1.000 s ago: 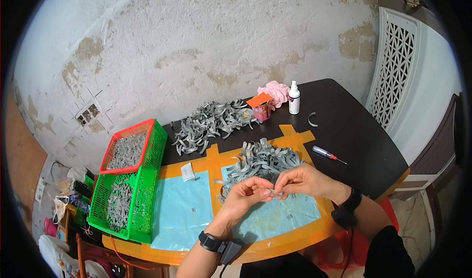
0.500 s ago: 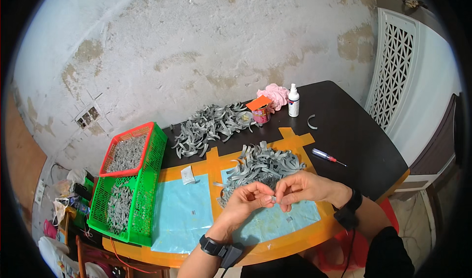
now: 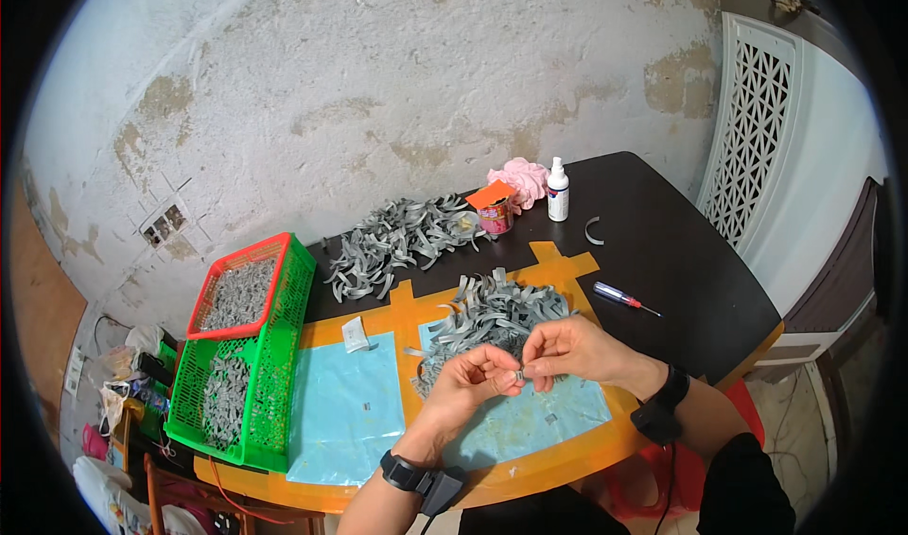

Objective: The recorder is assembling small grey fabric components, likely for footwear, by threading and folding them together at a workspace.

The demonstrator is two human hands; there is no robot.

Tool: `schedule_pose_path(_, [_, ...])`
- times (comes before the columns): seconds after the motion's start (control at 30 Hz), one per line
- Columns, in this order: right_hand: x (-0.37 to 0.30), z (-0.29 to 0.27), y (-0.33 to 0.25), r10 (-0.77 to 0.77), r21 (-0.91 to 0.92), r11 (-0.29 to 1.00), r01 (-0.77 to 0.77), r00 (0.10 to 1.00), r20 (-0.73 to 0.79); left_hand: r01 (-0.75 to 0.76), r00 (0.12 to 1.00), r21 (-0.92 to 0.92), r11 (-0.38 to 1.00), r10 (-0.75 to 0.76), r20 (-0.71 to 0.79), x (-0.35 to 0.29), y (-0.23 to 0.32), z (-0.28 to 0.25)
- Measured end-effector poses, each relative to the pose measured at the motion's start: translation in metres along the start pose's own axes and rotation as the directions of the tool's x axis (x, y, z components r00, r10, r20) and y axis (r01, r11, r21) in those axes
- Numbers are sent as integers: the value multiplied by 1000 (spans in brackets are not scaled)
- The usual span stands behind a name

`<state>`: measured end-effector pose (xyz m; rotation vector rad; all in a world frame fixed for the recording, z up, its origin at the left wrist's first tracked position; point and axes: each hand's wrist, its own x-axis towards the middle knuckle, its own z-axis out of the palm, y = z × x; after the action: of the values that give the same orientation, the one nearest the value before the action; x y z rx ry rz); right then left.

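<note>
My left hand (image 3: 470,384) and my right hand (image 3: 574,350) meet above the near part of the table. Between their fingertips is a small grey piece (image 3: 519,375), and both hands pinch it with thumb and fingers. Just behind them rises a heap of curved grey strips (image 3: 501,308), partly hidden by my hands. Under the hands a light blue sheet (image 3: 530,431) lies taped to the table, with a tiny grey piece (image 3: 550,419) on it.
At the left, a green basket (image 3: 274,412) and a red-rimmed basket (image 3: 287,270) hold many small grey pieces. A second strip heap (image 3: 397,242), a can (image 3: 496,215), a pink cloth (image 3: 520,177) and a white spray bottle (image 3: 558,194) stand farther back. A screwdriver (image 3: 619,296) lies right.
Both hands stay together on the small grey piece, with the fingers slightly shifted around it. The whole view has moved a little, so everything sits slightly farther left.
</note>
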<state>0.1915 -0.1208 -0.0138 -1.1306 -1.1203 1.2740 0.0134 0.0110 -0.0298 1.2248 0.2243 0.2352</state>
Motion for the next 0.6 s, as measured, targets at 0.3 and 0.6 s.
schedule_pose_path(0.3, [2,-2,9,-61,10,998,61,998,-6,-24,1000,23,999,24,-8,0,1,4])
schedule_pose_path(0.6, [4,0,18,-132,-26,991,131,990,-58,7,1000,78,997,-5,-28,1,2,6])
